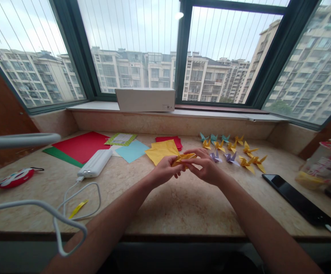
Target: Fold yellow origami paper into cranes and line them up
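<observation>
Both of my hands meet above the middle of the stone counter. My left hand and my right hand pinch a partly folded yellow paper piece between their fingertips, held just above the surface. Right behind it lies a stack of yellow paper sheets. To the right of my hands, several finished paper cranes in yellow, teal and purple stand in rows on the counter.
Red sheets, a green sheet, a light blue sheet and a small red stack lie at the back left. A white power bank with its cable, a red round object, a black phone, a plastic container and a white box on the sill surround the area.
</observation>
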Motion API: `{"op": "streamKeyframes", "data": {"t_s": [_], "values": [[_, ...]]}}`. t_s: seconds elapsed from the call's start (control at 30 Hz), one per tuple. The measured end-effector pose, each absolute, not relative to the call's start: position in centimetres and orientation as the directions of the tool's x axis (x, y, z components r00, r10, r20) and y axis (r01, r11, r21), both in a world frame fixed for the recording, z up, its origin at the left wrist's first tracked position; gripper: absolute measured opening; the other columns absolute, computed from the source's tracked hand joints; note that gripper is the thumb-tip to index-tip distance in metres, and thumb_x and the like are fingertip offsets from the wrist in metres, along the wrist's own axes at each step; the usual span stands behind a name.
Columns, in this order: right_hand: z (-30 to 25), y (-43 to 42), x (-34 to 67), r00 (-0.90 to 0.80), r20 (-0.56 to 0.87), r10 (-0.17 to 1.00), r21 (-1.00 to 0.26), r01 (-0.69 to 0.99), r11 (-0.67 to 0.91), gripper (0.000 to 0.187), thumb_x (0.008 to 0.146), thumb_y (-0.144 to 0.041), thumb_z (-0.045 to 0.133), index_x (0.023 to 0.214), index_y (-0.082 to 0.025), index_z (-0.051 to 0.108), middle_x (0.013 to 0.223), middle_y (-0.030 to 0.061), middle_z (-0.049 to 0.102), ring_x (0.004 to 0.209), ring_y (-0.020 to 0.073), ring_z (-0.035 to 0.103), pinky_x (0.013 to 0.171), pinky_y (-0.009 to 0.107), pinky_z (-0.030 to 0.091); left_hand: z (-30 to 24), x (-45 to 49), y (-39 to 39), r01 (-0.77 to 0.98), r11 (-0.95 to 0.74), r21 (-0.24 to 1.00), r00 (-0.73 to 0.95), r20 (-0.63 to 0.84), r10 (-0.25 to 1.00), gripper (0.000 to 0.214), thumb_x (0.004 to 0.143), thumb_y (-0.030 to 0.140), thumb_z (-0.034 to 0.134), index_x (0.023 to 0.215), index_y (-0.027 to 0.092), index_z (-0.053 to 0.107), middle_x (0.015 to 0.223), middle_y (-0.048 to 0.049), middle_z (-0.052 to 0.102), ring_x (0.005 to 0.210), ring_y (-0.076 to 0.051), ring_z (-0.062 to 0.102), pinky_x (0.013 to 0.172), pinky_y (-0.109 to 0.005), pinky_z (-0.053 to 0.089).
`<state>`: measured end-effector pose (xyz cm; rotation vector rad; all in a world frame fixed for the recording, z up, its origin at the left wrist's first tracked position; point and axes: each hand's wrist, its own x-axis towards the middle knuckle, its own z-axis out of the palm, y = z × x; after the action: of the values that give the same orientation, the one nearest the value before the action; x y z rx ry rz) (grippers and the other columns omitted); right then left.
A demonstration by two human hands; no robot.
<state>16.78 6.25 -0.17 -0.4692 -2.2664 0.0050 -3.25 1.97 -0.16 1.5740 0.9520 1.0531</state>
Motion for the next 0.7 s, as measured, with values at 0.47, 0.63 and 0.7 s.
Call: {"op": "streamKeyframes", "data": {"t_s": [0.47, 0.63, 0.7], "values": [[0.9, 6.4, 17.7, -0.738, 0.628, 0.249, 0.033, 0.344, 0.938, 0.036, 0.090, -0.024, 0.062, 0.122, -0.039, 0.063, 0.124, 0.0052, 0.063, 0.109, 0.0236, 0.059, 0.095, 0.047, 0.042, 0.2, -3.2, 1.8, 0.098, -0.237, 0.966, 0.294, 0.200, 0.935, 0.029, 0.088, 0.036, 0.053, 0.078, 0.010, 0.065, 0.073, -0.0065, 0.066, 0.055, -0.011, 0.057, 0.050, -0.022, 0.045], [1.4, 6.1, 18.0, -0.789, 0.575, 0.214, 0.154, 0.362, 0.920, 0.038, 0.091, -0.019, 0.060, 0.125, -0.038, 0.061, 0.127, 0.0057, 0.063, 0.110, 0.0251, 0.060, 0.099, 0.048, 0.040, 0.2, -3.2, 1.9, 0.061, -0.209, 0.976, 0.276, 0.185, 0.943, 0.028, 0.085, 0.035, 0.056, 0.075, 0.010, 0.065, 0.067, -0.0046, 0.063, 0.052, -0.010, 0.055, 0.049, -0.021, 0.044], [1.5, 6.0, 18.1, -0.804, 0.562, 0.193, 0.179, 0.347, 0.921, 0.039, 0.092, -0.017, 0.057, 0.126, -0.037, 0.060, 0.129, 0.0054, 0.063, 0.112, 0.0248, 0.060, 0.101, 0.049, 0.039, 0.3, -3.3, 1.8, 0.046, -0.195, 0.980, 0.281, 0.174, 0.944, 0.028, 0.084, 0.036, 0.057, 0.077, 0.010, 0.066, 0.068, -0.0051, 0.064, 0.052, -0.010, 0.055, 0.049, -0.022, 0.044]]}}
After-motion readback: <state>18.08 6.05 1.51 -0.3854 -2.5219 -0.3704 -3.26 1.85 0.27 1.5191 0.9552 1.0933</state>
